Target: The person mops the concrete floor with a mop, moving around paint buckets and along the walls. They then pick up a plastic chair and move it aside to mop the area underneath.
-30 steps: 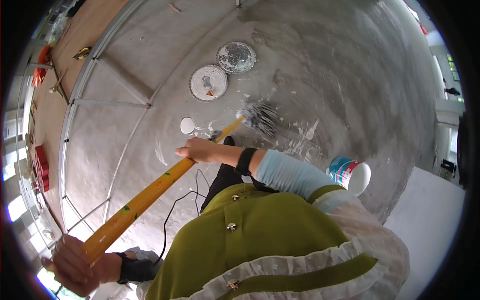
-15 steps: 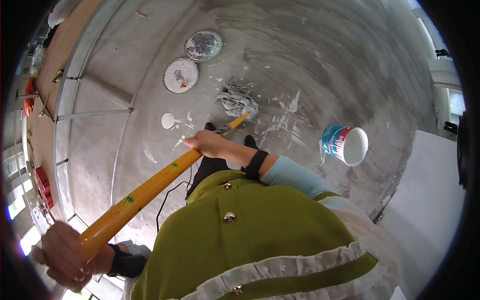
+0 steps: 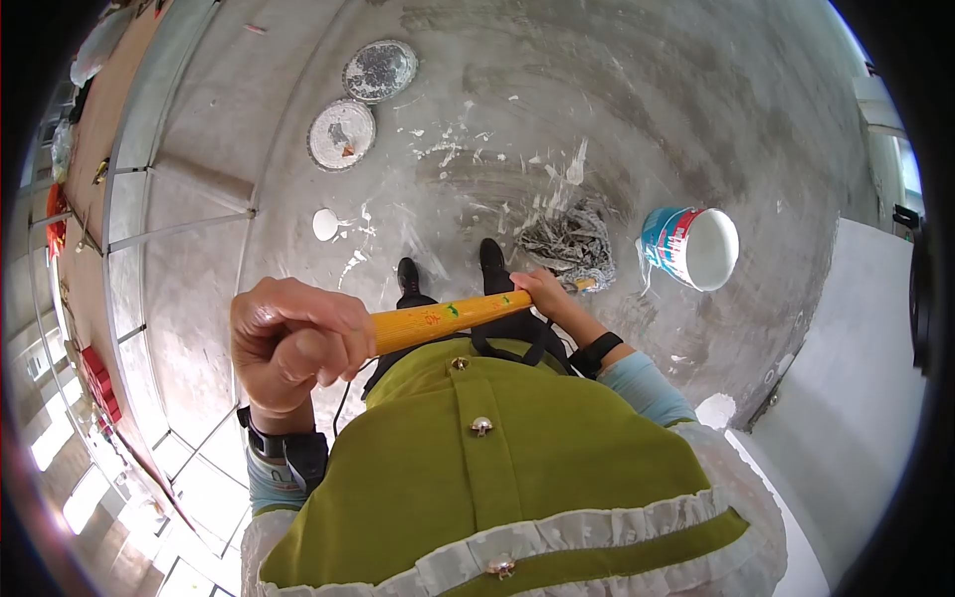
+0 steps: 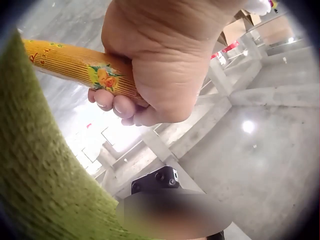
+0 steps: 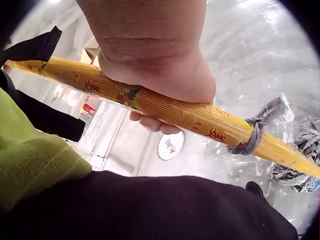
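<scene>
A mop with a yellow patterned handle [image 3: 448,316] slants across the front of the body. Its grey and white string head [image 3: 572,239] lies on the concrete floor, ahead of the feet and to the right. My left hand [image 3: 303,343] grips the upper end of the handle, fingers wrapped round it. Lower down, my right hand [image 3: 547,296] holds the same handle, and its fingertips [image 5: 150,122] show beneath it in the right wrist view. Below that hand, a grey cloth strip [image 5: 250,140] is tied round the handle.
Right of the mop head stands a blue and white bucket [image 3: 665,239] with white drips. Two round lids [image 3: 380,72] and a white puddle [image 3: 325,224] lie on the floor at left. Metal framing [image 3: 179,229] runs along the left; a white panel [image 3: 846,398] is at right.
The mop head has swept toward me and rightward, closer to the bucket. My left hand has risen from the lower left toward the body's middle; my right hand has moved right.
</scene>
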`<state>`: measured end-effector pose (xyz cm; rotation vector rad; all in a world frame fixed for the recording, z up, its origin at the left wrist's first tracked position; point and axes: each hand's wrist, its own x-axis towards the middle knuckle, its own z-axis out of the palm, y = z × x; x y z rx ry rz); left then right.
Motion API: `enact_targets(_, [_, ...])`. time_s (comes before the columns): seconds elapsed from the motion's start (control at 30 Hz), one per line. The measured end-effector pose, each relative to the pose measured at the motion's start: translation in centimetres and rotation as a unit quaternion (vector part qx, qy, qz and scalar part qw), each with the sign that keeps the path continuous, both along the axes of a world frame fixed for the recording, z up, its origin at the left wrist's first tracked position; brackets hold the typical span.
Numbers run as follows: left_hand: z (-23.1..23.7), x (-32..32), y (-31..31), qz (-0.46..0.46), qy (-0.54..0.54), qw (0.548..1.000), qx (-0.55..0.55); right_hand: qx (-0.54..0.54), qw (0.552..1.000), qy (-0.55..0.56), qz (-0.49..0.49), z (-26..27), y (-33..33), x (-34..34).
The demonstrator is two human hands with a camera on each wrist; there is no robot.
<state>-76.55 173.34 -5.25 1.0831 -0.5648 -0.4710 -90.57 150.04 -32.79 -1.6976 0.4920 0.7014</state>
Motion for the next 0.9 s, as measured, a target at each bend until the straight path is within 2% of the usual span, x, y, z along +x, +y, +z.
enact_targets(0.1, [-0.2, 0.1, 1.7, -0.021, -0.01, 1.0, 0.008, 0.028, 0.999, 0.006, -0.022, -0.3, 1.1, 0.2])
enact_targets(0.17, [0.0, 0.3, 4.2, 0.027, 0.004, 1.0, 0.001, 0.012, 1.0, 0.001, -0.004, 0.0, 3.1, 1.2])
enact_targets(0.23, [0.6, 0.8, 7.4, 0.026, -0.039, 0.999, -0.001, -0.008, 1.0, -0.004, 0.012, -0.2, 5.4, 2.4])
enact_targets(0.27, [1.1, 0.9, 9.3, 0.037, -0.051, 0.998, -0.002, -0.042, 0.98, -0.16, 0.11, -0.9, 6.9, 2.9])
enact_targets(0.3, [1.6, 0.9, 11.4, 0.046, -0.062, 0.997, -0.003, -0.075, 0.926, -0.309, 0.206, -0.1, 8.6, 3.8])
enact_targets(0.37, [2.6, 0.9, 16.4, 0.09, -0.089, 0.992, 0.0, -0.085, 0.927, -0.278, 0.236, 2.7, 12.6, 5.9])
enact_targets(0.43, [3.8, 1.0, 22.0, 0.105, -0.095, 0.99, -0.012, -0.035, 0.983, -0.029, 0.176, 6.0, 17.8, 8.4])
enact_targets(0.5, [5.4, 1.4, 27.0, 0.096, -0.134, 0.986, -0.01, -0.052, 0.983, -0.005, 0.175, 7.6, 23.3, 10.6])
enact_targets(0.57, [6.9, 1.1, 30.7, 0.244, -0.205, 0.948, 0.012, -0.065, 0.981, -0.026, 0.182, 8.6, 28.6, 12.7])
enact_targets(0.63, [8.2, 0.2, 34.2, 0.382, -0.217, 0.898, -0.013, -0.035, 0.976, -0.069, 0.204, 10.1, 33.1, 14.7])
enact_targets(0.67, [9.0, -0.4, 37.4, 0.503, -0.234, 0.83, 0.059, -0.005, 0.975, -0.079, 0.208, 11.0, 35.0, 15.3])
enact_targets(0.7, [10.2, 0.7, 38.4, 0.252, -0.252, 0.934, -0.015, 0.024, 0.973, -0.091, 0.213, 11.5, 36.7, 15.8])
enact_targets(0.77, [12.5, 1.5, 37.9, 0.067, -0.28, 0.957, -0.025, 0.048, 0.973, -0.111, 0.198, 11.3, 39.8, 16.4])
enact_targets(0.8, [12.6, 1.4, 35.8, 0.102, -0.284, 0.951, -0.071, 0.07, 0.97, -0.135, 0.191, 11.1, 40.7, 16.5])
enact_targets(0.83, [12.8, 1.3, 35.1, 0.097, -0.287, 0.95, -0.072, 0.07, 0.97, -0.138, 0.186, 10.7, 41.2, 16.5])
enact_targets(0.9, [13.3, 0.8, 33.9, 0.042, -0.333, 0.942, 0.022, 0.141, 0.967, -0.137, 0.162, 10.1, 41.6, 16.0])
